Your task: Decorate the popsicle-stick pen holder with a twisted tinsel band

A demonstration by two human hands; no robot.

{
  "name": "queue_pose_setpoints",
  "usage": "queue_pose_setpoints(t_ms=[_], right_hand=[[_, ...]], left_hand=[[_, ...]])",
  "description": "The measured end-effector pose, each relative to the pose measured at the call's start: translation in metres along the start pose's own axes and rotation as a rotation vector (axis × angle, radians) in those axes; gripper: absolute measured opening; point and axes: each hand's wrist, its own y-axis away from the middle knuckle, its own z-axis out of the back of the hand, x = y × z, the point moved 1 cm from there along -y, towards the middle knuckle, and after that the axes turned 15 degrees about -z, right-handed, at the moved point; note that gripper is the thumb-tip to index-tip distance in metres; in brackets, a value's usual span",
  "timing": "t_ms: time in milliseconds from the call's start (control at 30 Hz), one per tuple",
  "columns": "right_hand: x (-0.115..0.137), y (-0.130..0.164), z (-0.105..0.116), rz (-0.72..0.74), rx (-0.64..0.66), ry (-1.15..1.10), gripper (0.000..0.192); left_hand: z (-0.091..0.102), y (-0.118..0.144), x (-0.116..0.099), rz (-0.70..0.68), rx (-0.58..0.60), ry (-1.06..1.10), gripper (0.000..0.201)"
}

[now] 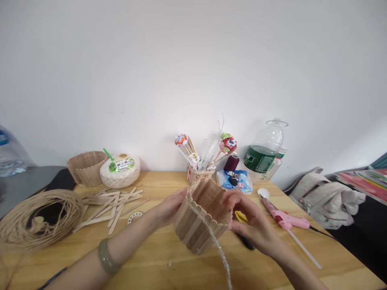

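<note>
Both hands clamp round tan popsicle-stick basket: left hand at 9, right hand at 3, fingers curled shut on rim; keep silvery cord snug, basket steady.

Pink glue gun; green-labelled bottle.

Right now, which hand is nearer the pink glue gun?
Right. The right hand grips the stick basket just beside the pink glue gun; the left hand holds the basket's far side.

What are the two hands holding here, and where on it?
A popsicle-stick basket: left hand on its left wall, right hand on its right rim.
</note>
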Motion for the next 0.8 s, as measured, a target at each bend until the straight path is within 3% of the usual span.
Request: queue_pose_setpoints(t_ms=[100, 200, 267, 367, 433, 500, 600, 667, 700, 767, 800], right_hand=[[-0.008, 0.005, 0.010, -0.094, 0.016, 0.016, 0.029], [-0.012, 0.008, 0.019, -0.191, 0.047, 0.054, 0.031], [-0.012, 0.010, 0.021, -0.212, 0.094, 0.080, 0.029], [-0.009, 0.013, 0.016, -0.210, 0.131, 0.131, 0.025], [-0.008, 0.015, 0.009, -0.199, 0.140, 0.158, 0.024], [-0.007, 0.018, 0.004, -0.190, 0.146, 0.173, 0.024], [-0.011, 0.023, 0.013, -0.152, 0.121, 0.154, 0.020], [-0.024, 0.026, 0.037, -0.150, 0.011, 0.247, 0.017], [-0.034, 0.028, 0.054, -0.174, -0.095, 0.369, 0.015], [-0.062, 0.033, 0.092, -0.351, -0.290, 0.844, 0.023], [-0.079, 0.036, 0.110, -0.416, -0.325, 0.932, 0.025]], left_hand=[[0.004, -0.001, 0.000, -0.008, -0.034, -0.085, 0.031], [0.001, 0.000, -0.014, -0.166, -0.028, -0.246, 0.031], [-0.007, 0.002, -0.027, -0.276, 0.131, -0.400, 0.030], [-0.022, 0.007, -0.039, -0.267, 0.515, -0.708, 0.039], [-0.030, 0.010, -0.039, -0.264, 0.732, -0.879, 0.024], [-0.033, 0.011, -0.036, -0.255, 0.854, -0.990, 0.010], [-0.033, 0.011, -0.029, -0.258, 0.862, -1.032, 0.011], [-0.033, 0.011, -0.026, -0.260, 0.789, -1.017, 0.014], [-0.032, 0.011, -0.024, -0.246, 0.732, -1.009, 0.018], [-0.032, 0.010, -0.021, -0.171, 0.593, -0.997, 0.026], [-0.033, 0.010, -0.019, -0.123, 0.523, -0.989, 0.028]])
